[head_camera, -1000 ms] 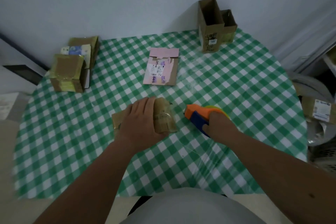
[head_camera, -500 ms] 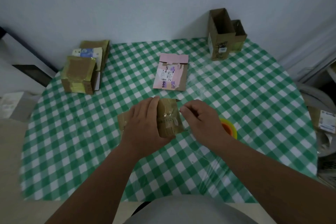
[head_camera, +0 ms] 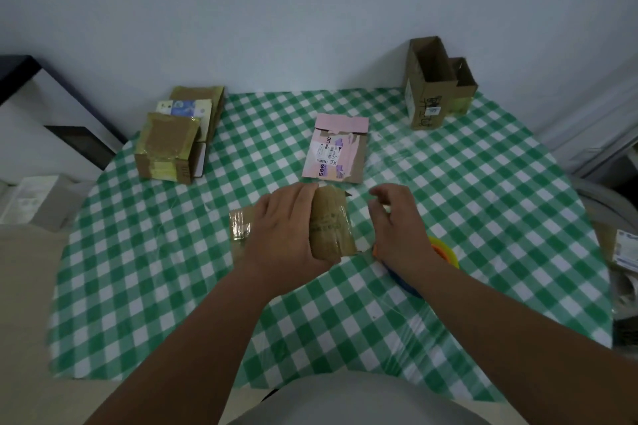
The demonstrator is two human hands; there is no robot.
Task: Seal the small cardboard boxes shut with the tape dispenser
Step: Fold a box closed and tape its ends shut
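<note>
A small brown cardboard box (head_camera: 332,228), glossy with clear tape, lies on the green checked table (head_camera: 483,203). My left hand (head_camera: 284,233) grips it from above, fingers curled over its far side and thumb at its near side. My right hand (head_camera: 400,222) hovers just to the right of the box without touching it. Its fingers are curled and thumb and forefinger are close together, with nothing visible between them. The orange, yellow and blue tape dispenser (head_camera: 446,252) lies on the table, mostly hidden under my right wrist.
A flat pink box (head_camera: 336,148) with a shipping label lies behind the brown one. Taped boxes (head_camera: 167,148) are stacked at the back left. Two open upright cartons (head_camera: 433,86) stand at the back right, near the wall. More boxes sit beyond both table edges.
My right hand put the tape dispenser down, touched the box's right end, then drew a little away to the right. My left hand stayed on the box.
</note>
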